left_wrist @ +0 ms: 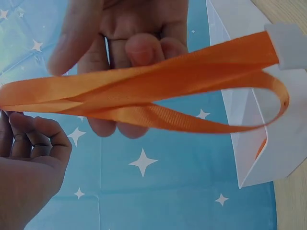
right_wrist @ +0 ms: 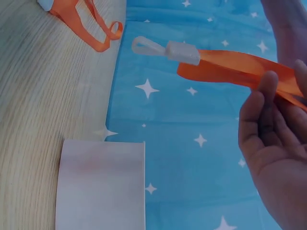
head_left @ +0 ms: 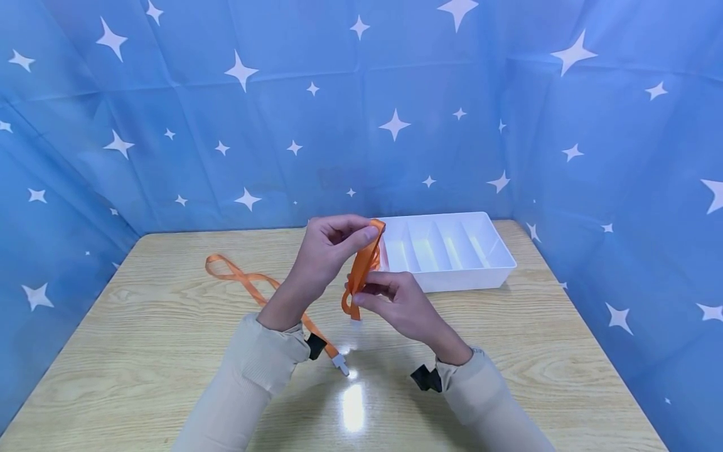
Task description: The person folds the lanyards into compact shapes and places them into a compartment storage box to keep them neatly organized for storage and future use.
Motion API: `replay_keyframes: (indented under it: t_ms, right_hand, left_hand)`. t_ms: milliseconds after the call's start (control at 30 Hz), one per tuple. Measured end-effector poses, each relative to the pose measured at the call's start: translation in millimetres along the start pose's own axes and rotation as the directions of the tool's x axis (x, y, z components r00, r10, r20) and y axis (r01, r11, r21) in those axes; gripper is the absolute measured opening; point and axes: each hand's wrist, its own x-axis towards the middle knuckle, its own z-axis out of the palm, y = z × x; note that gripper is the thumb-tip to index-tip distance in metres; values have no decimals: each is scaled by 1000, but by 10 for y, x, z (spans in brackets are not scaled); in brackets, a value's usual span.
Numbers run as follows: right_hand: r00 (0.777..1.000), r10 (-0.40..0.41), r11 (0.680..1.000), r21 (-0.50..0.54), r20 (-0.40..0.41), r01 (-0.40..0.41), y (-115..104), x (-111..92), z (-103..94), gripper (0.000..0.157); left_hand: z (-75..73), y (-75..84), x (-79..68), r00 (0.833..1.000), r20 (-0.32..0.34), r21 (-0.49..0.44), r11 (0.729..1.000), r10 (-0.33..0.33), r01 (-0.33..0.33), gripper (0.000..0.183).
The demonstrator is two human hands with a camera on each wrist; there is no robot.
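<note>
An orange lanyard [head_left: 362, 269], folded lengthwise, hangs upright between my two hands above the table. My left hand [head_left: 333, 248] pinches its upper fold between thumb and fingers. Lower down, my right hand [head_left: 398, 306] holds the folded strap, its fingers behind the band in the left wrist view. A loose loop and a white end piece [right_wrist: 183, 51] with a small pale loop hang below that hand. Left of the hands, a second orange lanyard [head_left: 244, 279] lies stretched on the table with its white clip [head_left: 341, 363] toward me; my left forearm covers part of it.
A white box [head_left: 465, 279] with several compartments stands at the back, right of the hands. Orange strap [head_left: 375, 258] shows in its leftmost compartment, partly behind my hands. The wooden table [head_left: 141, 351] meets a blue star-patterned curtain [head_left: 339, 113] at the back and sides.
</note>
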Motion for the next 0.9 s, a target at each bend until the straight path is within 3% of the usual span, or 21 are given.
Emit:
replay_keyframes:
  t_ms: [400, 900]
  right_hand:
    - [996, -15, 1000, 6, -90, 16, -57, 33, 53, 16]
    - [997, -10, 1000, 18, -80, 11, -60, 51, 90, 18]
  left_hand:
    - [3, -2, 6, 1000, -12, -2, 1000, 24, -24, 21]
    - [27, -5, -8, 999, -40, 7, 1000, 28, -28, 18]
